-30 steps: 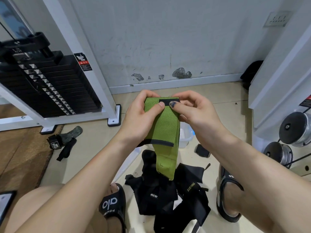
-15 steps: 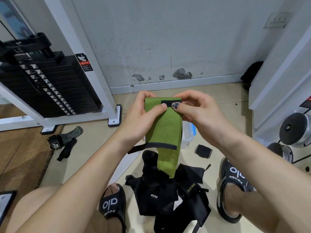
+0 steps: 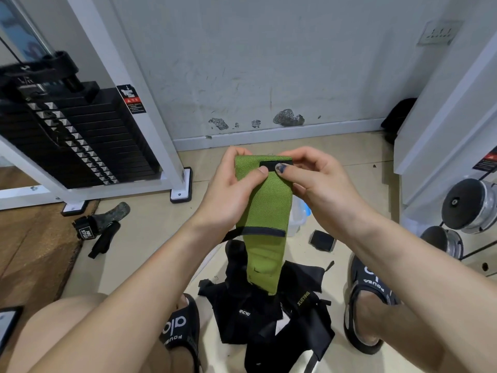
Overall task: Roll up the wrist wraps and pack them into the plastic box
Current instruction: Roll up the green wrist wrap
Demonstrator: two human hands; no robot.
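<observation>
A green wrist wrap (image 3: 269, 205) hangs in front of me, held up by its top edge. My left hand (image 3: 231, 195) grips its upper left side, thumb pressed on the front. My right hand (image 3: 314, 181) pinches the top right corner, thumb on the black patch there. The wrap's lower end dangles over a heap of black wrist wraps (image 3: 269, 310) on the floor. The clear plastic box (image 3: 298, 216) with a blue clip sits on the floor behind the green wrap, mostly hidden by it and my right hand.
A black weight stack (image 3: 80, 135) in a white frame stands at left. Black and camo straps (image 3: 99, 224) lie on the floor near it. A small black pad (image 3: 322, 240) lies right of the box. Dumbbells (image 3: 468, 205) sit at right. My sandalled feet flank the heap.
The green wrap's hanging end has risen a little and the upper part looks shorter. Both hands stayed at the top edge. My right foot shifted into fuller view.
</observation>
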